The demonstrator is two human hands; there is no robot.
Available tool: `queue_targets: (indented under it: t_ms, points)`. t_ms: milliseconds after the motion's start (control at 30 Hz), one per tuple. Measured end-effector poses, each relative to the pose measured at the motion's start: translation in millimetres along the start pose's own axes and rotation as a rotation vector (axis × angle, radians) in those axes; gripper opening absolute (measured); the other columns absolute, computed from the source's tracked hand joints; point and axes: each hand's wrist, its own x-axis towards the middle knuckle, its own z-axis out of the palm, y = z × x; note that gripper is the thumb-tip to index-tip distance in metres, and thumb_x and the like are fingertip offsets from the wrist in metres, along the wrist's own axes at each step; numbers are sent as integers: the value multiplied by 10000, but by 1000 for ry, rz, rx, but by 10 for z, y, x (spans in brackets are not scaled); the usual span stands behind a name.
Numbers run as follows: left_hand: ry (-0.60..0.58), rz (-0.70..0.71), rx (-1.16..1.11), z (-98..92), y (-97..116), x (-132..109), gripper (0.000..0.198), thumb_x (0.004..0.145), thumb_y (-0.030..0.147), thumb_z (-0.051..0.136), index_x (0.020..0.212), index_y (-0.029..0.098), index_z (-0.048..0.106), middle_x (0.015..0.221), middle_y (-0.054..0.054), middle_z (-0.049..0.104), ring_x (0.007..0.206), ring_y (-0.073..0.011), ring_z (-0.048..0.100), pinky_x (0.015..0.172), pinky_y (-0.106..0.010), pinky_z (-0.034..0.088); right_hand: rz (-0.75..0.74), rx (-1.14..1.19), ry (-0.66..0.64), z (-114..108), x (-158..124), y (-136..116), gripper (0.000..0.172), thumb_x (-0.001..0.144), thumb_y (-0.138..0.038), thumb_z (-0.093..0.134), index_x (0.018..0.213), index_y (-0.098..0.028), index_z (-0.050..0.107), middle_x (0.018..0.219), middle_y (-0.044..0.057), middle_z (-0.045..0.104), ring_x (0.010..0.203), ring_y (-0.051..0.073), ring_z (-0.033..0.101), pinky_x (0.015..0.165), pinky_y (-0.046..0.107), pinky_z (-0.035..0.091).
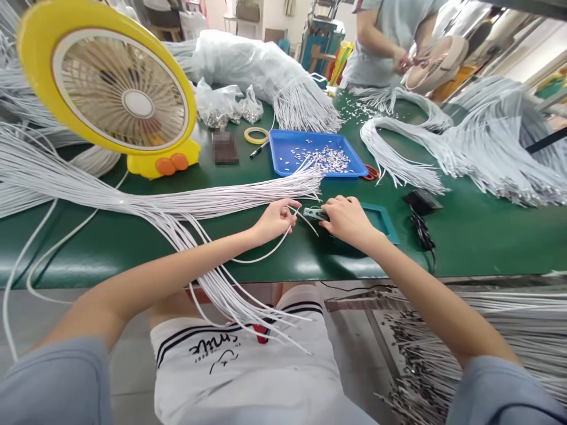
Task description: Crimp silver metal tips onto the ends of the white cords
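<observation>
My left hand [275, 219] pinches a single thin white cable [266, 254] near its end, above the green table [110, 242]. My right hand [346, 219] is closed round a small metal crimping tool [313, 213] whose tip points at the cable end. Both hands sit close together near the table's front edge. A big bundle of white cables [146, 203] fans from the left across the table and hangs over the edge onto my lap. A blue tray [283, 154] with several small metal terminals lies just behind the hands.
A yellow desk fan [110, 88] stands at the left. Tape roll [256, 135], pen and red scissors [371, 173] lie by the tray. A black adapter [422, 202] sits at the right. More cable bundles [487, 147] cover the right side. Another person [390, 41] works across the table.
</observation>
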Motion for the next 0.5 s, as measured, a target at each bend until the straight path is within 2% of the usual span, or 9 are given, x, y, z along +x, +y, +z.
queue_targets:
  t_ms: [167, 367, 500]
  points:
    - [-3, 6, 64, 103, -41, 134, 266, 765, 78, 575, 1020, 148, 550, 595, 43, 592, 457, -105, 607, 448, -176, 454, -23, -39, 46, 27, -4, -46, 228, 876, -233, 526, 861, -85, 699, 994, 178, 713, 1002, 303, 597, 821, 422, 359]
    - [61, -29, 45, 171, -108, 227, 240, 771, 113, 604, 1006, 138, 562, 571, 28, 615, 444, -121, 608, 451, -194, 478, -6, -24, -38, 10, 31, -77, 235, 882, -173, 489, 828, -90, 702, 962, 168, 727, 993, 298, 605, 828, 423, 334]
    - [49, -33, 28, 160, -158, 232, 256, 762, 132, 643, 1013, 121, 598, 571, 21, 624, 434, -108, 595, 440, -185, 475, 2, -22, -60, 1, 48, -83, 241, 888, -171, 479, 837, -94, 702, 956, 164, 730, 986, 290, 606, 836, 414, 324]
